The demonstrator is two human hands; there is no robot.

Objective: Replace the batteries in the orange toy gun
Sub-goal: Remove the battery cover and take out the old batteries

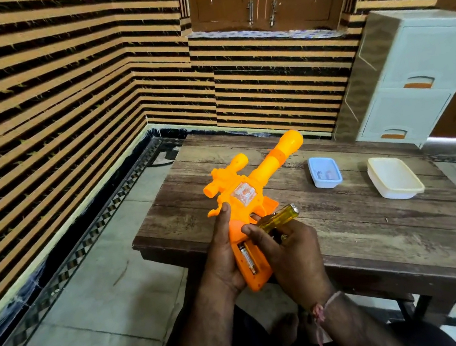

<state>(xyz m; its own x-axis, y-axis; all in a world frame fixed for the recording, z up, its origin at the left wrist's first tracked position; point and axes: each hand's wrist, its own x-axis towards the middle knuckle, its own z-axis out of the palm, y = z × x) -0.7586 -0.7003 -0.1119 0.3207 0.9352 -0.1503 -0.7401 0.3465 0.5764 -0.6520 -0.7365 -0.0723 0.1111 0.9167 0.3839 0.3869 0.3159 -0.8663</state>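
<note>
The orange toy gun (pixel 256 183) is held above the near left corner of the wooden table (pixel 367 224), barrel pointing away to the upper right. My left hand (pixel 222 253) grips its handle from the left. The battery compartment in the handle is uncovered and one battery (pixel 247 260) lies inside. My right hand (pixel 289 253) holds a screwdriver with a clear yellow handle (pixel 281 215), and its thumb touches the top of the compartment. The screwdriver's tip is hidden by my fingers.
A small blue tray (pixel 325 171) with a few small items stands on the table to the right of the gun. Further right stands a white rectangular container (pixel 394 177). A white drawer unit (pixel 416 72) stands past the table's far right corner. Tiled floor lies to the left.
</note>
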